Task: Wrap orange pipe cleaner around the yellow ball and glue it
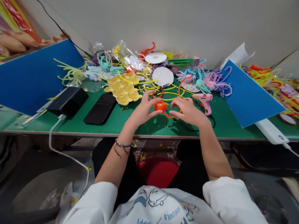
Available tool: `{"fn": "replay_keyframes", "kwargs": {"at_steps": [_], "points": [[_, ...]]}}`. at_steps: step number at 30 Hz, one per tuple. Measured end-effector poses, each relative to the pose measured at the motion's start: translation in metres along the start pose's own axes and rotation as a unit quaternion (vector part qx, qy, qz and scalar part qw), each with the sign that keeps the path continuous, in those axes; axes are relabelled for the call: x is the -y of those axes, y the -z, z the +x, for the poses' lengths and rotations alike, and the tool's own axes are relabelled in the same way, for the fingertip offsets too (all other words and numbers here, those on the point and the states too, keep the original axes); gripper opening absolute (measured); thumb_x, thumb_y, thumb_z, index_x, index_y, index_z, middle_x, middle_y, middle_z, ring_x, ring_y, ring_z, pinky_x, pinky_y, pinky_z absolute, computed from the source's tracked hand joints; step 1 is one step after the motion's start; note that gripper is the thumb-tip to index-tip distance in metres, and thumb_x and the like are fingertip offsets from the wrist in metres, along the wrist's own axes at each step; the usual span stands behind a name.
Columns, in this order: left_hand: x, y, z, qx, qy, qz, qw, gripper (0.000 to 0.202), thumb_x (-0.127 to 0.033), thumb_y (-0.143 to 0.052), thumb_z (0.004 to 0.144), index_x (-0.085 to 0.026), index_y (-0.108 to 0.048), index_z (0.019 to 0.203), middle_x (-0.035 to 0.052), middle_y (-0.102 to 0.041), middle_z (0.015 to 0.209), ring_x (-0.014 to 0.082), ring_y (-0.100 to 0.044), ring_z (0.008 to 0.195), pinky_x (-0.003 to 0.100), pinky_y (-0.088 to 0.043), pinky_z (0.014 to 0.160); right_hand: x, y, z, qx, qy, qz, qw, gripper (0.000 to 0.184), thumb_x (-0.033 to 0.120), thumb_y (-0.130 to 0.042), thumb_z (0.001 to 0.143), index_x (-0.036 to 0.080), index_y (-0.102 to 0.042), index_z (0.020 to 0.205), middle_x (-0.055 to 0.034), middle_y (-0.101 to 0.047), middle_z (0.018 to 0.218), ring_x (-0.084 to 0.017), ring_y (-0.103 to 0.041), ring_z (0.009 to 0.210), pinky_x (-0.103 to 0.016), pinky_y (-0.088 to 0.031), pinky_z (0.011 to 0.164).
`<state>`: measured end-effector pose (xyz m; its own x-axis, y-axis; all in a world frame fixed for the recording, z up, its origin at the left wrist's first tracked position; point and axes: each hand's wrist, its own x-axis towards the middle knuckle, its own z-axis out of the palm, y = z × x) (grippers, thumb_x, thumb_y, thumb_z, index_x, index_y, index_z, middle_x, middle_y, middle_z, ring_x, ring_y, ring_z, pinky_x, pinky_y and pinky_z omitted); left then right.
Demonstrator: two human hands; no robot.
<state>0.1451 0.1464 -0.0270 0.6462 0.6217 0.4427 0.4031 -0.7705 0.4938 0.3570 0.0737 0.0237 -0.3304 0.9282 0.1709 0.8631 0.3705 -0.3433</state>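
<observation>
My left hand [146, 109] curls its thumb and fingers around a small orange coil [160, 106] wound from fuzzy pipe cleaner, just above the green table. From the coil an orange pipe cleaner [168, 116] runs to my right hand [187, 110], whose fingers are closed on it; its free end rises past the knuckles. Behind my hands lie several yellow pipe cleaners [171, 92]. A pink glue gun [204, 102] stands just right of my right hand. To the left of my left hand is a yellow egg-carton piece [123, 87].
A black phone [100, 109] and a black box [68, 101] with a white cable lie at left. Blue boards [39, 73] flank the workspace, with a white power bank [272, 132] at right. White discs [163, 76] and pipe-cleaner pieces [216, 81] crowd the wall side.
</observation>
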Motion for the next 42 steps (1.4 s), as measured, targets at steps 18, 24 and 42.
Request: {"fn": "replay_keyframes", "kwargs": {"at_steps": [18,24,42], "points": [[0.003,0.022,-0.011,-0.321,0.035,-0.018,0.946,0.021,-0.032,-0.060,0.090,-0.019,-0.075,0.081,-0.0032,-0.060,0.055,0.0087,-0.052,0.051,0.021,-0.044,0.057,-0.009,-0.009,0.010,0.117,-0.036,0.036,0.992,0.024,0.036,-0.066,0.085,0.017,-0.060,0.097,-0.0082,-0.064,0.101,-0.021,-0.059,0.092,-0.030,-0.042,0.079],[0.008,0.010,-0.015,-0.191,0.064,0.054,0.978,0.033,-0.028,-0.050,0.093,-0.018,-0.065,0.121,0.0047,-0.068,0.088,0.0132,-0.061,0.075,0.026,-0.050,0.075,0.018,-0.032,0.017,0.224,-0.003,-0.076,0.972,0.027,0.031,-0.069,0.086,0.015,-0.063,0.106,-0.0097,-0.063,0.111,-0.022,-0.061,0.099,-0.029,-0.039,0.079],[-0.017,-0.004,-0.015,0.033,0.239,0.186,0.952,0.046,-0.046,-0.055,0.090,-0.013,-0.066,0.120,0.0138,-0.064,0.109,0.0270,-0.064,0.097,0.033,-0.048,0.077,0.028,-0.037,0.017,0.199,-0.002,-0.095,0.975,0.022,0.015,-0.039,0.098,0.014,-0.061,0.101,-0.0098,-0.068,0.097,-0.018,-0.060,0.081,-0.028,-0.030,0.062]]}}
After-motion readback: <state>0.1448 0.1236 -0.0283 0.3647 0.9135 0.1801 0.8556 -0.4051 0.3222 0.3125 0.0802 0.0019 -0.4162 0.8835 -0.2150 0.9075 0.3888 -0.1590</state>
